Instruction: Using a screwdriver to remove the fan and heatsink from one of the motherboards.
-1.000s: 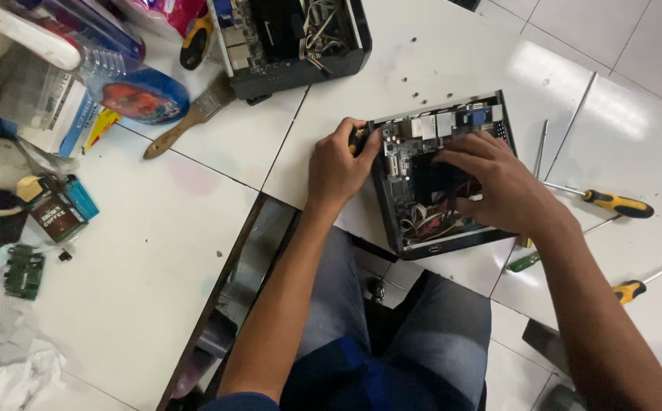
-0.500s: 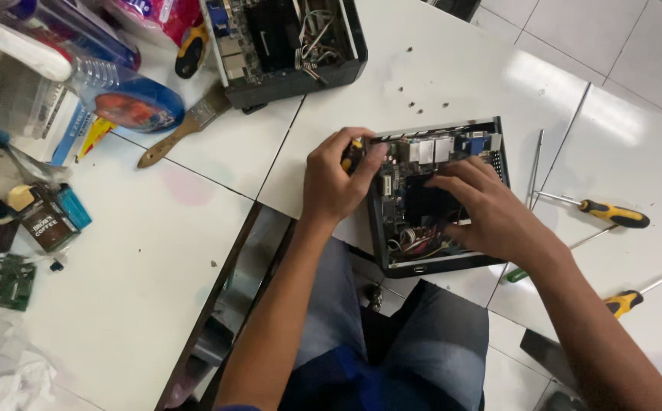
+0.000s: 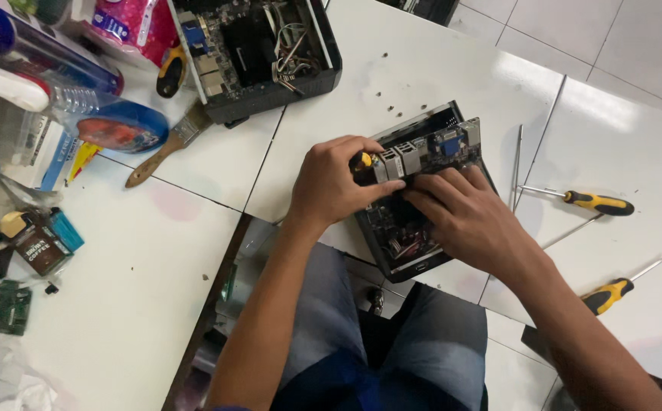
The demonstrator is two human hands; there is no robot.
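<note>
Both hands work inside small black open-topped computer case at mid-table: left hand curled on its far-left corner w/ a yellow bit, right hand flat, fingers pressing the green circuit board. Cover's off, board still inside; two yellow-handled screwdrivers lie unused to the right.

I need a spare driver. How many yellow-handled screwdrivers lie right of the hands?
2: one screwdriver beside the right hand, another nearer the table edge. Others may be hidden; something yellow shows under the left hand.
</note>
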